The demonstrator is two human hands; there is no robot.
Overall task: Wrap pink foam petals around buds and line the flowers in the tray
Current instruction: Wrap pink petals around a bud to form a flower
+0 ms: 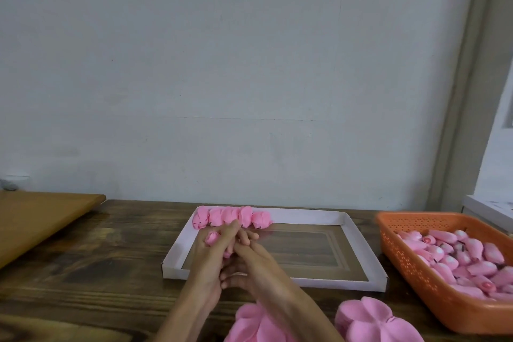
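pink foam flowers, tray lot

near edge: scalloped foam petals [372, 319] in two soft matte stacks. over the dark grained table [97, 258]: left hand [213, 254] curled round a half-wrapped flower [212, 237]; right hand [259, 261] against it, grip too blurred to tell. white card tray [311, 215], row of rolled flowers [231, 216] along its far wall. right: orange perforated basket [399, 255] of buds [444, 255].

L hand [211, 255] holds pink flower [212, 238], R hand [258, 266] alongside, over tray [333, 284]
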